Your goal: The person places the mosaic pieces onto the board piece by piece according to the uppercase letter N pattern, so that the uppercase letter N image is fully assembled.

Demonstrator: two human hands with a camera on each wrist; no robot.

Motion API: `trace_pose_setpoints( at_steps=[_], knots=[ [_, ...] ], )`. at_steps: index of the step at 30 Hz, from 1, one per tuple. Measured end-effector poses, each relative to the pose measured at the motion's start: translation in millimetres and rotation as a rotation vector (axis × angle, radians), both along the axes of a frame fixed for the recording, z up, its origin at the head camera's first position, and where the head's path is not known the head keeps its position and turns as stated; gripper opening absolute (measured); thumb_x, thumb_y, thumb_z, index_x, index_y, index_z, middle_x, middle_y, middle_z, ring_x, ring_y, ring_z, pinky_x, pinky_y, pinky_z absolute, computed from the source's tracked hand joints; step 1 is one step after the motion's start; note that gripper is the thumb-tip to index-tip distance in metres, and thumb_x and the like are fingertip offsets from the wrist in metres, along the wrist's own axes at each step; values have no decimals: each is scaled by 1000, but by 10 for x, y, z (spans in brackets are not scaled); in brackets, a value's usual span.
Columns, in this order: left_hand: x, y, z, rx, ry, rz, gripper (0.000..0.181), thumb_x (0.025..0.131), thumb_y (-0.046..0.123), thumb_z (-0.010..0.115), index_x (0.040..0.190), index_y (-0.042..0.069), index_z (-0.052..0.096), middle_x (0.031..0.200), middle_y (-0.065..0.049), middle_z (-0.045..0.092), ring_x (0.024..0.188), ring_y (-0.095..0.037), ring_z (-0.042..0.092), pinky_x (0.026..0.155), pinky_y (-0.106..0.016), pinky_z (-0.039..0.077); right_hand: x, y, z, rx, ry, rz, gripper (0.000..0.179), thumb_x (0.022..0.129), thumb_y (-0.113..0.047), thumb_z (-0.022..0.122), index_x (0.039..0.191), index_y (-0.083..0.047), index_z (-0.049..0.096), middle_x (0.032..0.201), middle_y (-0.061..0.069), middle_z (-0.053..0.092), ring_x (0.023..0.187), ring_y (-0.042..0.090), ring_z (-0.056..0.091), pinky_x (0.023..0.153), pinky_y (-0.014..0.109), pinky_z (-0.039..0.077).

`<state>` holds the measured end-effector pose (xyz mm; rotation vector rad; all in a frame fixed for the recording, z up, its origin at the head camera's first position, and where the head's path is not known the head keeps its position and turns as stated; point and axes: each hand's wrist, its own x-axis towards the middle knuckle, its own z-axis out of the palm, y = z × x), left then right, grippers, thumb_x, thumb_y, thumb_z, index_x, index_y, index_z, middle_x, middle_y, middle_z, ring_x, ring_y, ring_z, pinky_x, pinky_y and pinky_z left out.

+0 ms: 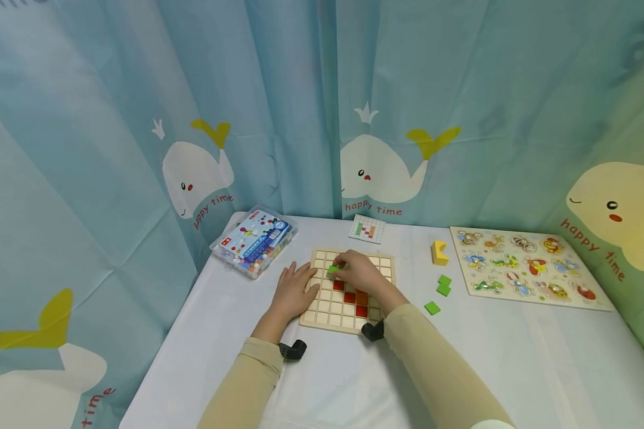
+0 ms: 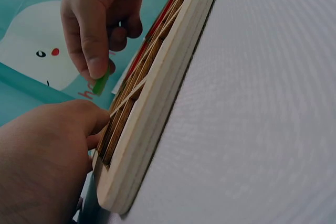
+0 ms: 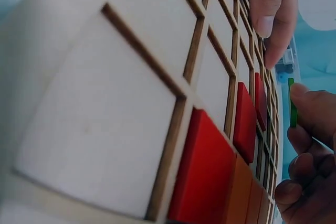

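Observation:
A wooden grid board (image 1: 323, 307) lies on the white table, with red tiles (image 1: 338, 285) and an orange tile (image 1: 362, 298) set in its cells. Between thumb and fingers, my right hand (image 1: 361, 273) pinches a small green tile (image 1: 333, 270) over the upper left part of the grid. In the right wrist view that green tile (image 3: 293, 103) appears edge-on, above the grid. My left hand (image 1: 295, 290) rests at the board's left edge, fingers extended; in the left wrist view its thumb touches the board's side (image 2: 142, 145).
Loose green tiles (image 1: 432, 308) and a yellow notched block (image 1: 439, 253) lie to the board's right. Behind the board is a pattern card (image 1: 367, 229) with coloured squares. A clear plastic box (image 1: 254, 241) sits back left, an insect puzzle board (image 1: 515, 296) far right. Curtains (image 1: 300, 119) surround the table.

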<state>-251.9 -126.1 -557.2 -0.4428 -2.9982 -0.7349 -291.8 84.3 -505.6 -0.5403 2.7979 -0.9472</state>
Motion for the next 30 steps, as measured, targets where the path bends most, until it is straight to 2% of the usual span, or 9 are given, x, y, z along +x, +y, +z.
trace_pose_setpoints(
  at_steps=[8, 16, 30],
  knots=[
    [-6, -2, -5, -11, 1, -1, 51, 102, 44, 47, 147, 21, 49, 158, -3, 39, 152, -38, 18, 125, -55, 9, -37, -88, -3, 19, -25, -12, 25, 89, -28, 74, 108, -12, 71, 106, 4, 65, 94, 19, 60, 85, 38, 54],
    [-10, 4, -1, -17, -12, 0, 52, 102, 45, 47, 148, 21, 48, 159, -3, 38, 152, -37, 17, 126, -54, 8, -21, -145, -51, 111, -1, -3, 24, 91, -28, 73, 109, -13, 71, 107, 3, 65, 95, 19, 62, 87, 36, 55],
    [-8, -7, 2, -16, -4, -2, 52, 102, 45, 47, 147, 21, 48, 159, -3, 38, 152, -38, 18, 126, -54, 9, -15, -193, -73, 145, 21, -10, 23, 90, -29, 73, 108, -15, 70, 107, 1, 62, 99, 20, 62, 90, 38, 54]
  ],
)
